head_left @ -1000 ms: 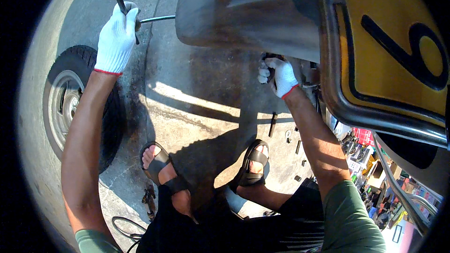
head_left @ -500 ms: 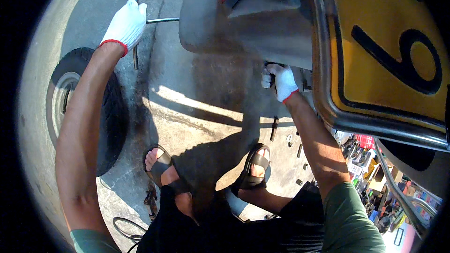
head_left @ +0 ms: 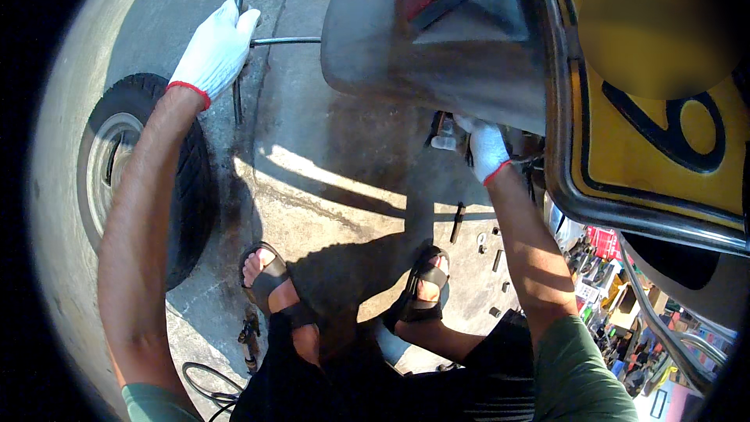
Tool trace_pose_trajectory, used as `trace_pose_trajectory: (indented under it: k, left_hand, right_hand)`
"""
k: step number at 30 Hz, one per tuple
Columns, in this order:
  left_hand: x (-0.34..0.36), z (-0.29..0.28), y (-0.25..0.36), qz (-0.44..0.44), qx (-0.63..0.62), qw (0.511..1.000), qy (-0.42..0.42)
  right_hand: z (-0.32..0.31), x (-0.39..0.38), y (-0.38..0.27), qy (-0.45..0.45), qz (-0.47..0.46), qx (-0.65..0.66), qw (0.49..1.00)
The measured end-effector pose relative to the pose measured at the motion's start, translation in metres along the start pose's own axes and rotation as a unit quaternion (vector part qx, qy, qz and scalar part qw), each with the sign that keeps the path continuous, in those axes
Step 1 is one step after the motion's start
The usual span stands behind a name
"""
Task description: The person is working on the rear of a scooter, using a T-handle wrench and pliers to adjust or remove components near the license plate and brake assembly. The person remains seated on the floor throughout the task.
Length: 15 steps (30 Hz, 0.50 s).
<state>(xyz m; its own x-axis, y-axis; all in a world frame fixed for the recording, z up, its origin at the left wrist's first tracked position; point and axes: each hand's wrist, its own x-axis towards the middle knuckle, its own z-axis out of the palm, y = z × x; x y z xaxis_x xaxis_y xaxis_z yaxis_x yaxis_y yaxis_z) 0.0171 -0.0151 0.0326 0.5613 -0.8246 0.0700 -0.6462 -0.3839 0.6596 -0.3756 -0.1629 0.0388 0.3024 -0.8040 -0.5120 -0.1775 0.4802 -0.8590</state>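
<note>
My left hand (head_left: 215,51), in a white knit glove with a red cuff, is closed around a T-handle wrench (head_left: 239,103) where its bars meet. The thin shaft runs right and passes behind the grey body panel (head_left: 367,51) of a vehicle. Beneath that panel's lower edge is my right hand (head_left: 488,150), gloved alike. Its fingers look curled about a dark part there; shadow and the panel hide most of the grip, and I cannot make out the part.
A spare-looking wheel (head_left: 187,211) with a black tyre stands at left. Dark metal pieces, including a short bar (head_left: 458,223), lie on the concrete near my sandalled foot (head_left: 426,289). A yellow plate (head_left: 664,180) juts in at right, above mixed goods (head_left: 617,297). A cable (head_left: 207,383) coils lower left.
My right hand has shifted right and slightly down, turning its back more toward me. My left hand stays on the wrench, a little further right. The body panel and plate appear further right in view.
</note>
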Motion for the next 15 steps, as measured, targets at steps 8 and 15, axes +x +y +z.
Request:
trace_pose_trajectory:
  k: [8, 15]
  left_hand:
    - [-0.004, 0.010, -0.007, 0.010, -0.003, 1.000, 0.017]
    - [-0.027, 0.007, -0.003, -0.047, -0.127, 0.991, -0.002]
  right_hand:
    - [-0.040, 0.015, -0.012, 0.031, -0.085, -0.089, 0.992]
    - [-0.040, 0.003, -0.004, 0.047, -0.060, -0.092, 0.993]
